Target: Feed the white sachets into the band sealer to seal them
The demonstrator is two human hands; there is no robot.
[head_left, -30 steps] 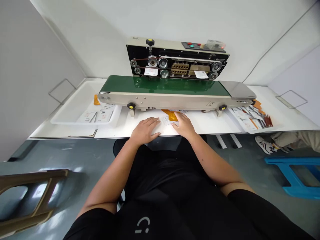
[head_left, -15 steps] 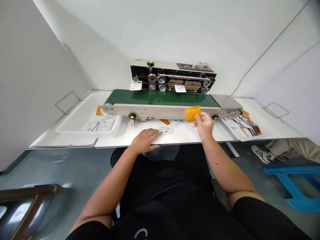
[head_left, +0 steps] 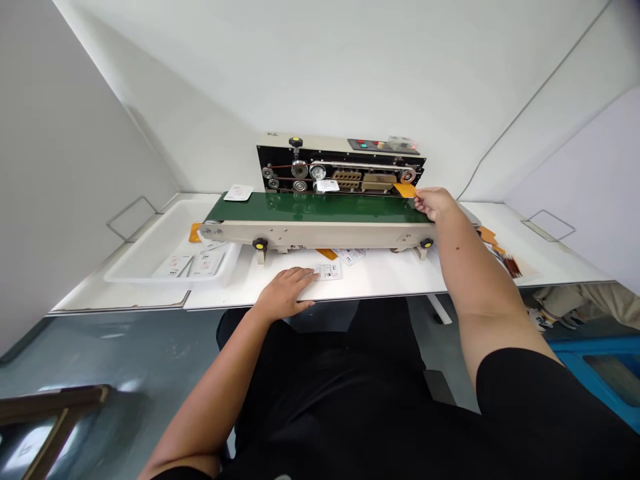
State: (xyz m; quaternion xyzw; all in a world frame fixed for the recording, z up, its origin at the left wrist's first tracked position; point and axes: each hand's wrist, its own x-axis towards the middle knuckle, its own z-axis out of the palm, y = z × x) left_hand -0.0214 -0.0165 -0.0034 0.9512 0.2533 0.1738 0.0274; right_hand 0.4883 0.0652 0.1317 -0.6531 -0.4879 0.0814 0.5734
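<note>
While the right hand (head_left: pixel 434 202) pinches the orange pouch (head_left: pixel 405 190) at the sealer (head_left: pixel 340 167) inlet, left hand (head_left: pixel 283 293) flat on a white pouch (head_left: pixel 329 271), a skewed feed could jam.

The right forearm (head_left: pixel 467 267) covers the right end of the sealing machine (head_left: pixel 320 213) and most of the packets (head_left: pixel 503 257) behind it. The print on the white packet (head_left: pixel 329 271) is too small to read. The bottom edge cuts the person's lap.
</note>
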